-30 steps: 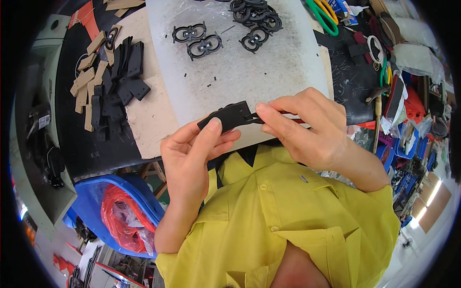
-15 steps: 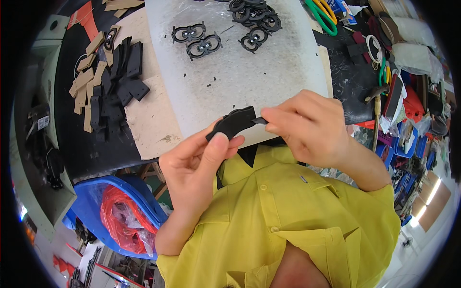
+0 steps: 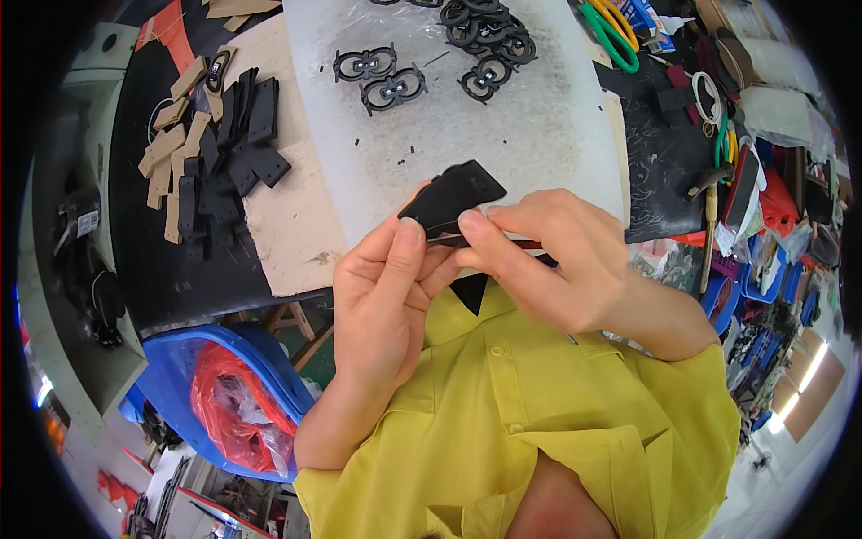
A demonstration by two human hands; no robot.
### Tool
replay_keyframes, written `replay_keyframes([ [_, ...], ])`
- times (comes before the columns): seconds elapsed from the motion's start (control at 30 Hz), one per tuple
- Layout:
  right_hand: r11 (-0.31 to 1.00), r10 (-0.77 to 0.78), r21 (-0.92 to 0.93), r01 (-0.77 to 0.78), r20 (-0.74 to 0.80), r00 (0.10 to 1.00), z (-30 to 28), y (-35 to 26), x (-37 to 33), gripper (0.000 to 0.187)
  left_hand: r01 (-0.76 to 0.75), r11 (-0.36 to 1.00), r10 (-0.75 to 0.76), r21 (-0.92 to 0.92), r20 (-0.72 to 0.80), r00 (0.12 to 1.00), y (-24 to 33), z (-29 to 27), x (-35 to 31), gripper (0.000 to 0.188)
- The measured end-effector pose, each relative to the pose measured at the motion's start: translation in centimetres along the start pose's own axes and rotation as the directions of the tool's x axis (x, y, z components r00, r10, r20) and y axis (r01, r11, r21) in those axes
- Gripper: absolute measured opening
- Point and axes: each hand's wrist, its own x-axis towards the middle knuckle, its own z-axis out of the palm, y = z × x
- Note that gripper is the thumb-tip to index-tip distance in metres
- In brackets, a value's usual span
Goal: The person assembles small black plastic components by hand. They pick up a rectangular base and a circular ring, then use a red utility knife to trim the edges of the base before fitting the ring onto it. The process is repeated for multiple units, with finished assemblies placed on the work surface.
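While held up over the near edge of the counter [image 3: 296, 234], sits between both hands: a flat black piece [image 3: 453, 198], roughly wedge-shaped, tilted with its broad end up and to the right. Far left on the counter, on the dark mat: a scatter of tan strips [image 3: 166, 153] and a heap of black rectangular pieces [image 3: 238, 135], touching and overlapping. Below the counter's edge, lower left: a blue bin [image 3: 171, 377] lined with a red bag [image 3: 229, 404]. Next, left hand [image 3: 386, 287], closed on the black piece, thumb pressed up against its lower left corner, fingers curled behind. Directly above the hands, on the white sheet [image 3: 530, 135]: two black looped cutouts [image 3: 382, 76] side by side, with a denser pile of similar black cutouts [image 3: 485, 36] farther back, well apart from the held piece. Right of centre, right hand [image 3: 548, 256], pinched narrow around a thin dark tool [image 3: 489, 242], forefinger tip meeting the piece's lower edge just beside the left thumb. Beneath both hands, a yellow shirt [image 3: 539, 422]. Far right on the counter: green-handled scissors [image 3: 615, 31] and mixed clutter of tools, too jumbled to tell apart.
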Motion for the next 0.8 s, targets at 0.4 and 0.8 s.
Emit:
replay_keyframes([
  [0.4,0.878,0.401,0.186,-0.441,0.217,0.890,-1.3,-0.6,0.9,0.011,-0.328,0.822,0.361,0.465,0.020,0.932,-1.7,1.2,-0.5,0.032],
  [0.8,-0.049,0.653,0.470,-0.881,0.683,0.328,-3.0,1.3,0.7,0.023,-0.588,0.132,0.663,0.798,0.370,0.651,-1.6,-0.6,1.4,0.028],
])
